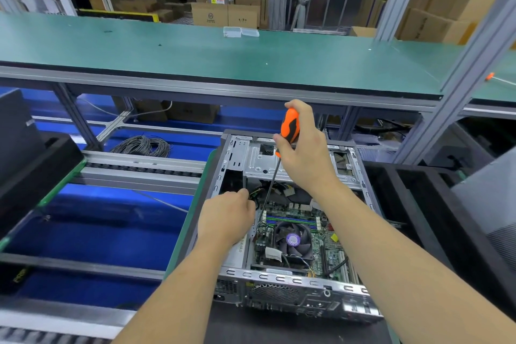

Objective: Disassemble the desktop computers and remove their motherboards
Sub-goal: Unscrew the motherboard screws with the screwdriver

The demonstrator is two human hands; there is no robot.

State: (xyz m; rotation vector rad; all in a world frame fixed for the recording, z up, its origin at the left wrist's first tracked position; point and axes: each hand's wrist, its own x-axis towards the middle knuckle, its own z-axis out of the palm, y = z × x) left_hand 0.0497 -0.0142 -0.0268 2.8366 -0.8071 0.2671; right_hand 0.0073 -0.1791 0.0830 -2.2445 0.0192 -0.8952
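A person works inside an open computer case [279,279] with a screwdriver [289,127].

The case lies flat on its side, low in the middle of the view, with its lid off. Inside it sits the green motherboard [321,248], still in place. On the board is a round fan [293,239] with a purple sticker. Loose wires [279,188] bunch at 12 o'clock from the fan. The right hand [303,153] grips the orange and black handle, and the thin metal shaft points down into the case, toward 7 o'clock. The left hand [227,216] is curled at the case's left wall, and I cannot tell what it holds. A long green table [195,53] runs across at 12 o'clock, with brown boxes [223,12] behind it.
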